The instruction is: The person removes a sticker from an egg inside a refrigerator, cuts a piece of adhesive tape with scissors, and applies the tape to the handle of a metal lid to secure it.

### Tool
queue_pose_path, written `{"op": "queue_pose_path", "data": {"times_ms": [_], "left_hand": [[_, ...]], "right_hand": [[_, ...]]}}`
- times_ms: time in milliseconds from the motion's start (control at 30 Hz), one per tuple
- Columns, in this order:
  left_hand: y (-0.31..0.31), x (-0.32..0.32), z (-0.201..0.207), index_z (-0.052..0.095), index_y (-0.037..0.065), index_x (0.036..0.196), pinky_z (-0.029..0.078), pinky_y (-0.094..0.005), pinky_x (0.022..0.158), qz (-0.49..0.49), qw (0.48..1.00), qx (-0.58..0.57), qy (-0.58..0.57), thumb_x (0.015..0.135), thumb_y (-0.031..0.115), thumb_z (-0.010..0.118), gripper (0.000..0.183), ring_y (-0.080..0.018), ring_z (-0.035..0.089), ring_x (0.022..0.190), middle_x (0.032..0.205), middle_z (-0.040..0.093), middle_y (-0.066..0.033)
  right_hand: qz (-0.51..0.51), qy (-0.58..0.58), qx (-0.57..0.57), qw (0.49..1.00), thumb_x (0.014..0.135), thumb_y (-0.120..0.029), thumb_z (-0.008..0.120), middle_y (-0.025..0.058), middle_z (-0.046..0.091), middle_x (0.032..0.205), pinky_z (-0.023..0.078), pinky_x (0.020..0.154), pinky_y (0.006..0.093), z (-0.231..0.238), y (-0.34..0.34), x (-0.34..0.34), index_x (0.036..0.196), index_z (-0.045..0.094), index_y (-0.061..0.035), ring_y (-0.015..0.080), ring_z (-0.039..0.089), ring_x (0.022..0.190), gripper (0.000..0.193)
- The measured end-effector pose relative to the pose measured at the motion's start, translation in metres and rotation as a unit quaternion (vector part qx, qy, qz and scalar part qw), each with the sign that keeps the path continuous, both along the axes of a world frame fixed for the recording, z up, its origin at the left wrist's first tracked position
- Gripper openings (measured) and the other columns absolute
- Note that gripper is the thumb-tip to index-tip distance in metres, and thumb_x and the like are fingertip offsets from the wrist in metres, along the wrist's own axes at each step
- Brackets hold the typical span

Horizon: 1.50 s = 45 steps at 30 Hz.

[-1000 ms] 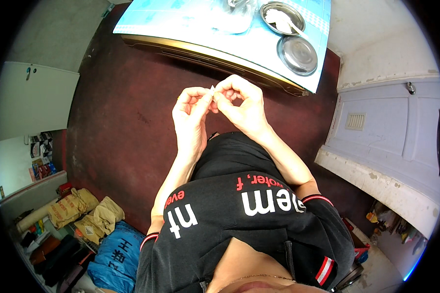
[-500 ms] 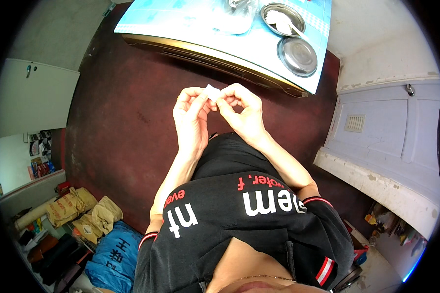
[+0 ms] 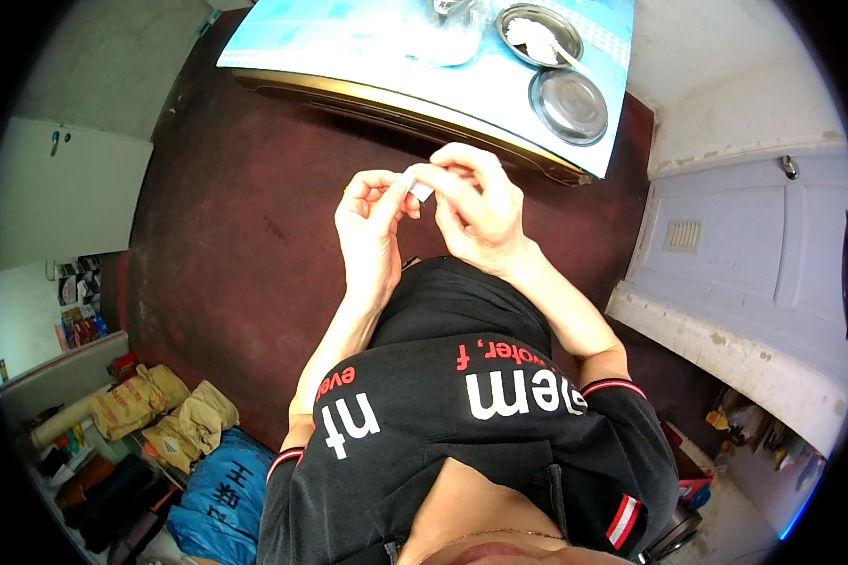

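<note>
A small white, flat-looking piece [image 3: 421, 192] is held in front of my body, above the dark red floor. My left hand [image 3: 368, 215] pinches it between thumb and fingers. My right hand [image 3: 483, 209] has its fingers bent, with the fingertips at the piece's upper edge; whether they grip it or only touch it is partly hidden. Beyond the hands stands a table [image 3: 349, 58] with a blue and white cover. On it are a metal bowl [image 3: 502, 30] holding a white substance [image 3: 531, 40], a white spoon-like handle [image 3: 572, 61] and a round metal lid or dish [image 3: 569, 105].
A clear plastic bag or box [image 3: 443, 42] lies on the table's far side. A pale door [image 3: 725, 231] is at the right, a white panel [image 3: 66, 193] at the left. Tan sacks [image 3: 143, 400] and a blue bag [image 3: 219, 499] sit at the lower left.
My right hand has turned and shifted slightly right, its fingers now reaching over the top of the white piece. The piece has tilted and moved a little right; my left hand stays nearly still.
</note>
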<state>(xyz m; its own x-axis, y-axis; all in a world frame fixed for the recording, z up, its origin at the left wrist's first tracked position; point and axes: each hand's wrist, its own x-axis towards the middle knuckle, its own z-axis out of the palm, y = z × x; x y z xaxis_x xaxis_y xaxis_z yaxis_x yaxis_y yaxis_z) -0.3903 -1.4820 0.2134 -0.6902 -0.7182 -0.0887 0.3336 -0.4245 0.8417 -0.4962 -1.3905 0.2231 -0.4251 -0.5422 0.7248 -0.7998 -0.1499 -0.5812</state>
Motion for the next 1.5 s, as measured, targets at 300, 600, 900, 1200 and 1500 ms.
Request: {"op": "queue_pose_path", "data": {"times_ms": [300, 600, 900, 1200, 1500], "left_hand": [[0.002, 0.000, 0.005, 0.056, 0.000, 0.091, 0.044, -0.0255, 0.064, 0.000, 1.000, 0.010, -0.014, 0.088, 0.003, 0.058, 0.005, -0.0126, 0.054, 0.068, 0.078, 0.057, -0.0062], [0.002, -0.002, 0.003, 0.057, 0.001, 0.089, 0.042, -0.0259, 0.062, -0.033, 0.997, 0.065, -0.006, 0.088, 0.006, 0.059, 0.006, -0.0129, 0.053, 0.067, 0.077, 0.057, -0.0061], [0.005, -0.017, -0.008, 0.057, 0.001, 0.092, 0.040, -0.0271, 0.063, -0.112, 0.987, 0.110, -0.033, 0.087, 0.007, 0.058, 0.007, -0.0138, 0.051, 0.069, 0.082, 0.059, -0.0066], [0.037, -0.071, -0.017, 0.057, 0.001, 0.095, 0.042, -0.0260, 0.061, -0.189, 0.966, 0.157, -0.086, 0.090, 0.012, 0.055, 0.012, -0.0127, 0.053, 0.069, 0.082, 0.060, -0.0075], [0.056, -0.137, -0.091, 0.059, 0.000, 0.094, 0.043, -0.0258, 0.061, -0.224, 0.937, 0.195, -0.187, 0.091, 0.017, 0.056, 0.017, -0.0138, 0.054, 0.069, 0.081, 0.063, -0.0087]], "right_hand": [[0.016, 0.099, 0.049, 0.994, 0.062, 0.002, 0.065, 0.0044, 0.058, 0.092, 0.049, 0.057, 0.0279, -0.006, 0.007, -0.007, 0.106, 0.065, -0.0078, 0.0185, 0.055, 0.070, 0.045], [0.014, 0.099, 0.054, 0.994, 0.063, 0.002, 0.065, 0.0057, 0.059, 0.094, 0.051, 0.064, 0.0299, -0.014, 0.014, -0.008, 0.108, 0.064, -0.0057, 0.0206, 0.059, 0.078, 0.046], [-0.003, 0.141, 0.018, 0.990, 0.070, -0.006, 0.062, 0.0053, 0.061, 0.093, 0.052, 0.063, 0.0307, -0.031, 0.029, -0.028, 0.098, 0.064, -0.0027, 0.0211, 0.060, 0.080, 0.029], [-0.089, 0.042, 0.052, 0.994, 0.070, 0.000, 0.062, 0.0063, 0.062, 0.085, 0.050, 0.060, 0.0314, -0.048, 0.079, -0.058, 0.093, 0.064, -0.0022, 0.0218, 0.058, 0.073, 0.024], [-0.265, -0.256, 0.057, 0.928, 0.077, 0.002, 0.066, 0.0052, 0.064, 0.076, 0.047, 0.062, 0.0269, -0.093, 0.146, -0.147, 0.092, 0.064, -0.0028, 0.0146, 0.059, 0.067, 0.016]]}}
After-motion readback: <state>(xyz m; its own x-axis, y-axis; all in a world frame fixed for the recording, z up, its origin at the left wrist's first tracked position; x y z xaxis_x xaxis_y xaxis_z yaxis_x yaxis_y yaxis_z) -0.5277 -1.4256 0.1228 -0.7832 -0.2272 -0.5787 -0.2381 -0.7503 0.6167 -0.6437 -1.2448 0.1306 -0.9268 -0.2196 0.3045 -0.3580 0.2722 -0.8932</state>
